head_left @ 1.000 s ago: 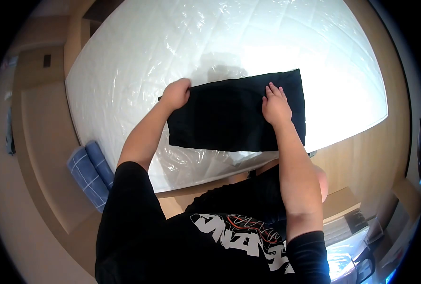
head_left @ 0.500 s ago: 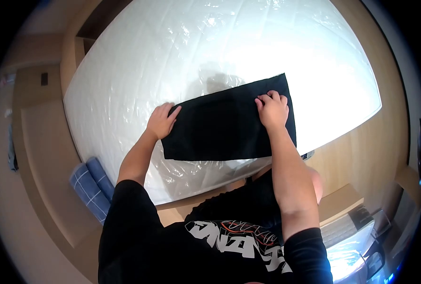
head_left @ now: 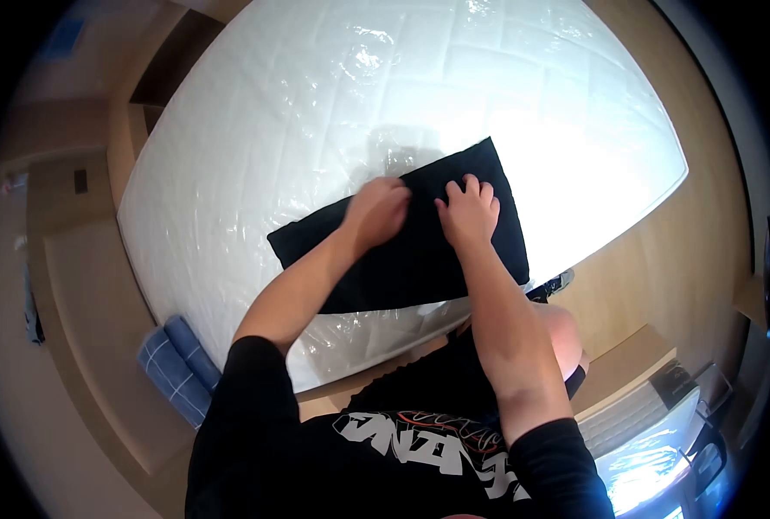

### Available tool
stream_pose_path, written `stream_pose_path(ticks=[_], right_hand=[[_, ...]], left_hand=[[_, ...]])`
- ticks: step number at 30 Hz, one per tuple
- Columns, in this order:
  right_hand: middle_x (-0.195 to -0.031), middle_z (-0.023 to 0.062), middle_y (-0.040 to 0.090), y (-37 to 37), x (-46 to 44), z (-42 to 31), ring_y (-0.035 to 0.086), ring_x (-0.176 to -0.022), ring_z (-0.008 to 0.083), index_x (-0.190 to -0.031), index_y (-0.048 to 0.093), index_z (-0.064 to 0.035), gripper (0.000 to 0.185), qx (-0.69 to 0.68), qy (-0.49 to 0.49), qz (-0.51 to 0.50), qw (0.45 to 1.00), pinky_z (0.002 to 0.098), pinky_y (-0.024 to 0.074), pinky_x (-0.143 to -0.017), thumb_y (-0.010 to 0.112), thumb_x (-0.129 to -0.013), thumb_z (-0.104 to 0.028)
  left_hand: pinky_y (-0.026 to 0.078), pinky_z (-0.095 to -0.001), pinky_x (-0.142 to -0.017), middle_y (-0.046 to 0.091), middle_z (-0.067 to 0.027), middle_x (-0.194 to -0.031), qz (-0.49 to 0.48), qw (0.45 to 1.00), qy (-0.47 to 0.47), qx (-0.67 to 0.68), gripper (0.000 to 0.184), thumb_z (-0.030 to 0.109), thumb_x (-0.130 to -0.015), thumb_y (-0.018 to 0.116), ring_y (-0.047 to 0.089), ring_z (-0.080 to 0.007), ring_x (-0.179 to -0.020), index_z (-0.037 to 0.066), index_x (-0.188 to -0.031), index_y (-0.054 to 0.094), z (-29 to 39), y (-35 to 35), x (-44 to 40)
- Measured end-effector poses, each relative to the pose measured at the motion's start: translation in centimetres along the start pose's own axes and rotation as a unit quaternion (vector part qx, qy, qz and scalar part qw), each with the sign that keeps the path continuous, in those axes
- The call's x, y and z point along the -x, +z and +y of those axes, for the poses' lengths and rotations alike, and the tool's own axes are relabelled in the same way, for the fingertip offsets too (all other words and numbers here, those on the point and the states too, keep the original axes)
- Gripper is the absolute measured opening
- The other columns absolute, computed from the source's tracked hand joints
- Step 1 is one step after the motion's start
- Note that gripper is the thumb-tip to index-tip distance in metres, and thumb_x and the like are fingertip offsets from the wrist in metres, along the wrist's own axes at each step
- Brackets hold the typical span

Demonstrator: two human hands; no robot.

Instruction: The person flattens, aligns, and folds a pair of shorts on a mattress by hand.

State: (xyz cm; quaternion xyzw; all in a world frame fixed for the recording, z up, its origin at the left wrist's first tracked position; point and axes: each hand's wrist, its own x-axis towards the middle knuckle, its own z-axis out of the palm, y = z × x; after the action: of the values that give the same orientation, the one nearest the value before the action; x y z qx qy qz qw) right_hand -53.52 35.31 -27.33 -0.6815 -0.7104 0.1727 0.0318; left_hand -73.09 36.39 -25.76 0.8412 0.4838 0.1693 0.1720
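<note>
A black folded cloth (head_left: 420,268) lies at a slant on a white mattress (head_left: 316,112) wrapped in clear plastic. My left hand (head_left: 376,213) is over the cloth's upper middle, near its far edge. Its fingers are curled in and slightly blurred, and whatever they may hold is hidden. To its right, my right hand (head_left: 471,212) rests on the cloth with the fingers spread and bent, tips against the fabric. Both forearms cover part of the cloth's near side.
Blue checked rolled fabric (head_left: 175,370) stands at the mattress's left side. Wooden flooring (head_left: 614,303) runs along the right. A plastic-covered item (head_left: 644,454) and a light-brown box-like edge (head_left: 623,368) are at the lower right. My bent knee (head_left: 562,333) shows beside the mattress.
My left hand has left the cloth's left edge and moved right, its fingers now curled. The right hand has shifted slightly left. The cloth sits slightly further left and more tilted.
</note>
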Motion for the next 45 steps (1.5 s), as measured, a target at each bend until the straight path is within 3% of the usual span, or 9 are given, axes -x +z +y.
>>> stream_pose_path(ticks=[4, 12, 18, 23, 27, 33, 36, 40, 45], right_hand=[[-0.134, 0.0079, 0.054, -1.2, 0.1, 0.5, 0.047, -0.123, 0.0319, -0.108, 0.068, -0.0162, 0.025, -0.085, 0.001, -0.012, 0.996, 0.0469, 0.0398, -0.098, 0.065, -0.088, -0.031], [-0.120, 0.0092, 0.059, -3.3, 0.0, 2.6, 0.053, -0.115, 0.0328, -0.106, 0.068, -0.0121, 0.025, -0.159, 0.084, 0.148, 0.972, 0.0439, 0.0451, -0.096, 0.062, -0.082, -0.010], [-0.117, 0.0162, 0.062, -8.5, 0.9, 5.8, 0.059, -0.110, 0.0373, -0.114, 0.063, -0.0051, 0.038, -0.218, 0.182, -0.043, 0.958, 0.0443, 0.0492, -0.093, 0.064, -0.079, -0.016], [-0.107, 0.0221, 0.067, -7.0, 0.5, 6.5, 0.064, -0.103, 0.0378, -0.117, 0.059, -0.0027, 0.042, -0.217, 0.167, -0.103, 0.956, 0.0447, 0.0514, -0.090, 0.064, -0.077, -0.014], [-0.102, 0.0199, 0.065, -5.8, 2.3, 2.0, 0.066, -0.096, 0.0360, -0.107, 0.058, -0.0024, 0.019, -0.194, 0.040, -0.023, 0.980, 0.0454, 0.0534, -0.082, 0.054, -0.090, -0.009], [-0.108, 0.0207, 0.060, -4.8, 5.2, -5.7, 0.066, -0.094, 0.0375, -0.115, 0.051, -0.0013, 0.027, -0.200, -0.044, -0.099, 0.974, 0.0436, 0.0554, -0.079, 0.055, -0.088, -0.006], [-0.113, 0.0205, 0.057, -4.9, 7.0, -7.8, 0.066, -0.094, 0.0377, -0.123, 0.049, -0.0010, 0.040, -0.220, -0.083, -0.095, 0.967, 0.0433, 0.0553, -0.079, 0.061, -0.086, -0.009], [-0.120, 0.0151, 0.054, -4.7, 10.9, -9.4, 0.058, -0.107, 0.0368, -0.132, 0.049, -0.0036, 0.066, -0.310, -0.149, -0.111, 0.932, 0.0434, 0.0514, -0.087, 0.077, -0.074, -0.018], [-0.129, 0.0142, 0.049, -7.4, 15.1, -9.3, 0.051, -0.117, 0.0361, -0.136, 0.048, -0.0093, 0.079, -0.066, -0.126, -0.141, 0.980, 0.0441, 0.0485, -0.094, 0.084, -0.067, -0.022]], left_hand=[[0.053, -0.0433, -0.080, 0.068, -0.0160, -0.094, -0.161, 0.974, -0.153, 0.040, 0.014, 0.011, -0.080, 0.060, 0.065, -0.0357, -0.092, 0.008, -0.090, 0.069, 2.2, 3.1, -7.6], [0.052, -0.0447, -0.083, 0.067, -0.0274, -0.096, -0.182, 0.930, -0.265, 0.176, 0.030, 0.020, -0.075, 0.063, 0.065, -0.0398, -0.096, -0.002, -0.094, 0.067, 0.9, 6.7, -8.6], [0.047, -0.0463, -0.095, 0.057, -0.0290, -0.117, -0.199, 0.962, -0.183, -0.044, 0.068, 0.041, -0.080, 0.068, 0.055, -0.0448, -0.108, -0.008, -0.124, 0.053, 3.9, 9.8, -5.1], [0.047, -0.0424, -0.094, 0.060, -0.0280, -0.115, -0.188, 0.938, -0.281, 0.074, 0.088, 0.063, -0.080, 0.067, 0.058, -0.0378, -0.105, -0.011, -0.124, 0.054, 3.1, 11.4, -5.5], [0.050, -0.0298, -0.073, 0.067, -0.0137, -0.094, -0.124, 0.777, -0.418, 0.455, 0.074, 0.059, -0.082, 0.070, 0.063, -0.0178, -0.082, -0.011, -0.107, 0.062, 7.9, 0.7, -8.5], [0.053, -0.0337, -0.071, 0.068, -0.0097, -0.093, -0.007, 0.640, -0.378, 0.669, 0.026, 0.026, -0.092, 0.067, 0.066, -0.0212, -0.082, 0.003, -0.101, 0.065, 3.4, 1.1, -4.0], [0.054, -0.0394, -0.082, 0.069, -0.0128, -0.104, 0.007, 0.469, -0.378, 0.798, 0.033, 0.032, -0.095, 0.062, 0.067, -0.0266, -0.091, 0.003, -0.109, 0.065, 0.3, 0.8, -0.1], [0.042, -0.0476, -0.105, 0.065, -0.0161, -0.122, 0.074, 0.402, -0.419, 0.811, 0.051, 0.044, -0.098, 0.051, 0.060, -0.0335, -0.114, 0.001, -0.125, 0.059, -0.1, -0.7, 5.7], [0.036, -0.0492, -0.111, 0.056, -0.0186, -0.136, 0.126, 0.312, -0.399, 0.853, 0.057, 0.046, -0.100, 0.044, 0.052, -0.0367, -0.125, 0.000, -0.135, 0.052, -2.0, 0.6, 11.0]])
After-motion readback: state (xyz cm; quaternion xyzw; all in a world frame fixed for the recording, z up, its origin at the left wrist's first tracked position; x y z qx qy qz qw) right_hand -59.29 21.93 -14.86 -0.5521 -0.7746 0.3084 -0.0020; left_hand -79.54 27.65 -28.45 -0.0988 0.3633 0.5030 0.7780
